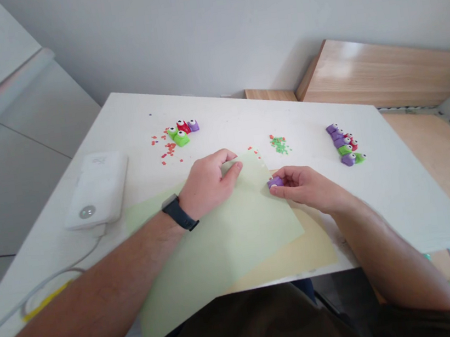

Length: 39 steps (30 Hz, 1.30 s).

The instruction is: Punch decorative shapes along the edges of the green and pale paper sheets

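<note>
My right hand (304,187) is closed on a small purple paper punch (275,182) with a white eye, at the right edge of a pale green paper sheet (233,233). A yellowish sheet (310,246) shows from under the green one. My left hand (210,181), with a dark watch on its wrist, rests on the green sheet near its far edge. Its thumb and forefinger are apart with nothing visible between them; its other fingers are curled and partly hidden. Small red paper bits (255,152) lie by the sheet's far corner.
Several coloured punches (181,137) stand at the back left beside red paper bits (170,149). More punches (345,148) form a group at right. Green bits (280,146) are heaped between. A white power bank (99,188) with a cable (48,277) lies left on the white table (398,195).
</note>
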Tool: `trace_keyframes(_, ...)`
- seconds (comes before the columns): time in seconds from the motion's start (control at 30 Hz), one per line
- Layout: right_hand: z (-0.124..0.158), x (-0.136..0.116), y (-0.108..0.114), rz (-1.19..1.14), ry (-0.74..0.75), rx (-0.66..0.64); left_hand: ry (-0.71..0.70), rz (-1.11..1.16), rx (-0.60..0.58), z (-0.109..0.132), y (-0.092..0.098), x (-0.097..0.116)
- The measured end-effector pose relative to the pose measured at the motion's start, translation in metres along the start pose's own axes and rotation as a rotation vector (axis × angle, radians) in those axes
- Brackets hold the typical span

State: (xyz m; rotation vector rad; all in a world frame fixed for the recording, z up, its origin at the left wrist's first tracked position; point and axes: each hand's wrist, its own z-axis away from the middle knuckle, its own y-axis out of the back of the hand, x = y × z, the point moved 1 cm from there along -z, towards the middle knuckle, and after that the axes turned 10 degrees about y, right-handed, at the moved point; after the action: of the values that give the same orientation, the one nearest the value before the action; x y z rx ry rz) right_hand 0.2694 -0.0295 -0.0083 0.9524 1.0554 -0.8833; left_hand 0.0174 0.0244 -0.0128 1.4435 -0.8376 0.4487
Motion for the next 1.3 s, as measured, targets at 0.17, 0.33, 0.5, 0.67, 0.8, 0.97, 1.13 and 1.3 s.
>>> trace_keyframes(0.17,-0.0003,-0.0002,-0.0001,0.003,0.004,-0.003,0.012,-0.008,0.000,-0.0006,0.0008,0.0002)
trace_keyframes(0.33,-0.0001,-0.0001,-0.0011,-0.012,-0.002,0.014,0.011,-0.007,0.005,-0.0004,0.0011,0.0014)
trace_keyframes(0.5,-0.0005,0.0013,-0.0010,-0.050,-0.003,0.023,0.008,-0.004,0.013,0.0000,0.0009,0.0019)
trace_keyframes(0.67,-0.0005,0.0035,-0.0004,-0.033,0.019,0.022,0.005,-0.001,0.006,-0.0005,0.0004,0.0003)
trace_keyframes(0.8,0.0001,0.0046,-0.0006,-0.025,0.031,0.030,0.009,-0.008,0.004,-0.0007,0.0004,-0.0007)
trace_keyframes(0.97,-0.0007,0.0057,-0.0011,-0.015,0.042,0.032,0.001,-0.003,0.003,-0.0006,0.0009,-0.0006)
trace_keyframes(1.13,-0.0023,0.0052,-0.0013,-0.009,0.052,0.048,0.002,0.002,0.009,-0.0007,0.0011,0.0006)
trace_keyframes(1.3,-0.0026,0.0038,-0.0024,-0.029,0.072,0.061,0.004,0.002,0.010,-0.0006,0.0015,0.0016)
